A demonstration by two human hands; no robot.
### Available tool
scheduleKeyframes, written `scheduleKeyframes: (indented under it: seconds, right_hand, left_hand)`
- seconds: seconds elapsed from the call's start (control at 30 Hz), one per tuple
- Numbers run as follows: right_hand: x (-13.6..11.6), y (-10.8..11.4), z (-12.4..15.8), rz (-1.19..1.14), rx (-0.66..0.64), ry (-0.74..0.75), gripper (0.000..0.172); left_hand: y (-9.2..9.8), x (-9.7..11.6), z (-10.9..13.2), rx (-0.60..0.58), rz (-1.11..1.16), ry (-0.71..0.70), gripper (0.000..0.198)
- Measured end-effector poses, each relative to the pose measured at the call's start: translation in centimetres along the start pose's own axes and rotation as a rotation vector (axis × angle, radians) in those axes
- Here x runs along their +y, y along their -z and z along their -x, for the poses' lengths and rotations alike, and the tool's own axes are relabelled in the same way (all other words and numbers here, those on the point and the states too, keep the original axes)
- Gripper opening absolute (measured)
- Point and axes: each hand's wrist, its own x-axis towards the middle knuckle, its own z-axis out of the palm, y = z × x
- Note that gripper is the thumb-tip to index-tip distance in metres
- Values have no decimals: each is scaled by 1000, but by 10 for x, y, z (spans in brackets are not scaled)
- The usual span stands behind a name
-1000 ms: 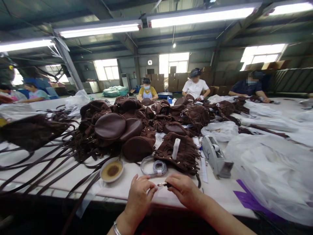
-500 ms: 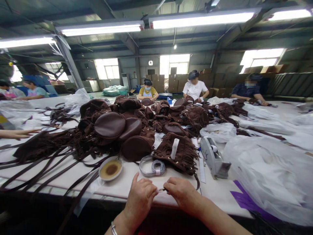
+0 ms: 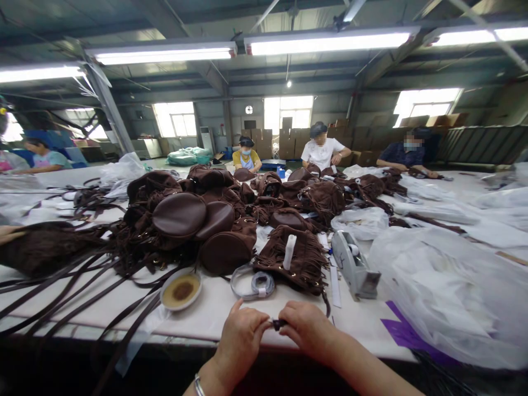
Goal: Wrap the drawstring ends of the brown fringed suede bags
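A small dark piece (image 3: pixel 278 324) is held between the fingertips of both hands near the table's front edge; what it is cannot be made out. My left hand (image 3: pixel 243 335) pinches its left end, a bracelet on the wrist. From the right, my right hand (image 3: pixel 309 329) grips the other end with fingers closed. Just beyond lie a coil of clear grey tubing (image 3: pixel 252 283) and a brown fringed bag (image 3: pixel 291 258) with a white tube (image 3: pixel 289 252) on top. A bowl of yellowish paste (image 3: pixel 181 289) with a brown centre stands to the left.
Brown bags (image 3: pixel 179 214) are heaped mid-table, long straps trailing left. At right are a grey tape dispenser (image 3: pixel 355 264) and large plastic bags (image 3: pixel 445 291). Another person's hand (image 3: pixel 9 234) touches a bag at far left. Several people sit around the table.
The dark piece between my fingertips shows more now. At far left, the other person's hand and the brown bag have moved left. The whole view has shifted slightly.
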Motion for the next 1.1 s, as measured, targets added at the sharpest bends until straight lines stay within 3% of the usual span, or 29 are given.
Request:
scheduleKeyframes:
  seconds: [0.2,0.5,0.7,0.77,0.87,0.97,1.1]
  right_hand:
    - [12,-7,7,2,13,-11,17]
    - [0,6,7,146,-29,-47,20]
    - [-2,0,10,129,-11,-55,20]
    - [4,1,14,68,9,-22,16]
    - [16,7,18,22,22,12,26]
    - [26,7,16,112,3,-10,13]
    - [31,-5,10,152,53,-44,15]
  left_hand:
    - [0,-5,3,-50,1,24,21]
    - [12,18,-10,-316,30,23,21]
    - [-3,28,-15,-301,59,1,20]
    - [-7,24,-15,-269,25,6,23]
    - [-7,13,-17,-186,-54,10,26]
    - [-4,4,-23,-134,-135,-34,24]
    - [-7,8,-33,-134,-209,-98,25]
